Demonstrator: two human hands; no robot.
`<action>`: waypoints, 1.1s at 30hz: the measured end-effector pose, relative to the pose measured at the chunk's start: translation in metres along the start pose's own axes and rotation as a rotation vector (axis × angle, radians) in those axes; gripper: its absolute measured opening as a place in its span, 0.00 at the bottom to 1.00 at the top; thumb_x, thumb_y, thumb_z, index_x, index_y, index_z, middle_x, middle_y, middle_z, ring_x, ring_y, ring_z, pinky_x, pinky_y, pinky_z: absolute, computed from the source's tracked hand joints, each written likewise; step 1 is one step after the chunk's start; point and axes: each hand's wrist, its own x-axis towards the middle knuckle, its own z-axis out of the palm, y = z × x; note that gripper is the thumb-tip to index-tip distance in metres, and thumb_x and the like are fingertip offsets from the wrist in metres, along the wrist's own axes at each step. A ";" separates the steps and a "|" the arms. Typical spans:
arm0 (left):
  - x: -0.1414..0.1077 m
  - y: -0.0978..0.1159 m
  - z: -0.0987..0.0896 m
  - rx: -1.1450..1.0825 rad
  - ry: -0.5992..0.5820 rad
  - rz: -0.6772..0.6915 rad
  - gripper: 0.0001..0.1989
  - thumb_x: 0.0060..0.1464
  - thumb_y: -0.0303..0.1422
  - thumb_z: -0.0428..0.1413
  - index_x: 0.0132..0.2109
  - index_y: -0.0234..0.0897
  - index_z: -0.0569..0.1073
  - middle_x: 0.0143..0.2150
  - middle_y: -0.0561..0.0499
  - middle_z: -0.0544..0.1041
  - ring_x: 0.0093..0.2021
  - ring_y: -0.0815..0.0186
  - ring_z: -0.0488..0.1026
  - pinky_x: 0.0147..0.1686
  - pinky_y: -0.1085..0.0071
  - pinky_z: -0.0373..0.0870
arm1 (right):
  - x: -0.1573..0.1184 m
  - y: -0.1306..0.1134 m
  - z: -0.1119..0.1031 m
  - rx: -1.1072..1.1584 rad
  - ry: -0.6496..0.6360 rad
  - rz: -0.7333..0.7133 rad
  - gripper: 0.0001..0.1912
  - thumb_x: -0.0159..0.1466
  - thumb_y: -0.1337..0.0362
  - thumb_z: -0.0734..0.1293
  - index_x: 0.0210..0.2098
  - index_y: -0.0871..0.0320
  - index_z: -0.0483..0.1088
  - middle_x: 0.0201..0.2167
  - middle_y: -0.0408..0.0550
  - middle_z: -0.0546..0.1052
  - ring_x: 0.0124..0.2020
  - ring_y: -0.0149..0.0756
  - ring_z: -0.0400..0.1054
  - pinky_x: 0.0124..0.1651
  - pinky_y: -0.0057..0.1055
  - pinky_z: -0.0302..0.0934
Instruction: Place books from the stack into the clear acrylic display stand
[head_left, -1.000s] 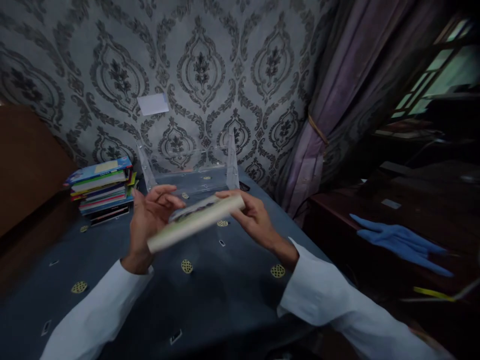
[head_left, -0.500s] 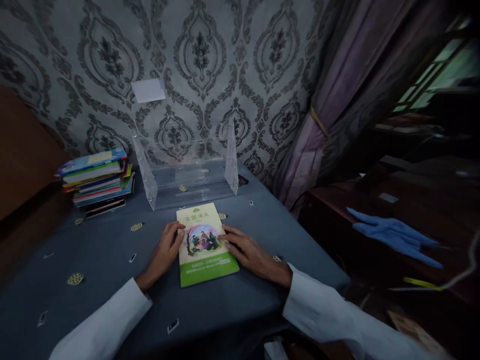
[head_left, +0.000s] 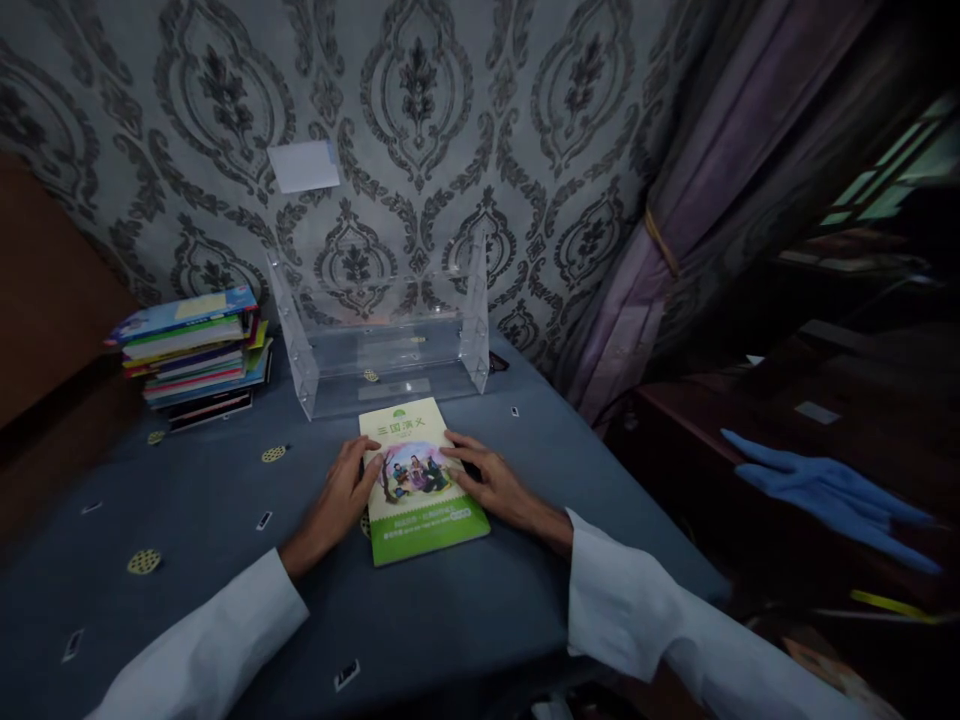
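A thin book [head_left: 427, 478] with a cream and green cover, Chinese title and a picture of several seated figures lies face up on the blue-grey cloth. My left hand [head_left: 341, 500] grips its left edge, thumb on the cover and fingers bent along the side. At the right edge, my right hand [head_left: 499, 485] holds it with fingers reaching over the cover; that thumb is partly hidden. Just beyond the book stands a clear acrylic rack [head_left: 390, 350], with no books visible in it.
To the left rises a stack of books [head_left: 199, 355], slightly uneven. Behind the rack is a patterned wall with a white card [head_left: 304, 166]. A purple curtain [head_left: 630, 310] hangs at right, near a dark red surface bearing a blue glove [head_left: 825, 490]. The tablecloth [head_left: 262, 620] has small printed marks.
The book has slid slightly away from me and to the right between my hands. A printed mark beside its right edge is now covered. The view has shifted a little.
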 end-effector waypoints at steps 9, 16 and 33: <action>0.017 -0.036 0.001 0.268 -0.079 0.044 0.20 0.66 0.40 0.46 0.58 0.34 0.67 0.62 0.37 0.71 0.64 0.53 0.66 0.64 0.53 0.63 | 0.010 -0.005 -0.006 -0.139 -0.004 -0.057 0.17 0.70 0.60 0.63 0.55 0.56 0.74 0.61 0.58 0.73 0.62 0.47 0.68 0.62 0.49 0.64; 0.023 -0.050 0.008 0.336 -0.117 0.012 0.26 0.66 0.42 0.46 0.64 0.30 0.64 0.68 0.35 0.65 0.69 0.53 0.62 0.67 0.55 0.60 | 0.013 -0.007 -0.002 -0.151 0.047 -0.022 0.16 0.69 0.61 0.63 0.51 0.57 0.76 0.57 0.59 0.76 0.57 0.47 0.72 0.59 0.49 0.67; 0.031 -0.049 0.010 0.389 -0.074 0.109 0.24 0.67 0.41 0.47 0.62 0.32 0.66 0.65 0.35 0.67 0.66 0.52 0.64 0.66 0.53 0.61 | 0.024 -0.014 0.002 -0.268 0.035 -0.080 0.18 0.68 0.61 0.64 0.55 0.56 0.74 0.59 0.57 0.74 0.62 0.49 0.66 0.63 0.53 0.61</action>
